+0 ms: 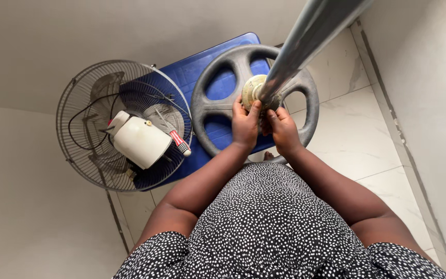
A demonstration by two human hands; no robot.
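Both hands work at the foot of a fan stand. The left hand [245, 125] and the right hand [283, 129] have their fingers closed around the cream-coloured collar [252, 90] where the grey metal pole [305, 39] meets the round grey base [218, 111]. The base lies on a blue plastic stool [194, 70], which stands on a pale tiled floor [367, 139], and the pole rises toward the camera. Whether the collar is being turned tight or loose cannot be told from this angle; it looks seated on the hub. The fan head is apart from the stand: its wire guard [86, 101] and white motor housing [141, 141] rest to the left, partly on the stool, with a red-and-white screwdriver [179, 142] lying across the guard. So the pole and base appear joined, while the head is not mounted.
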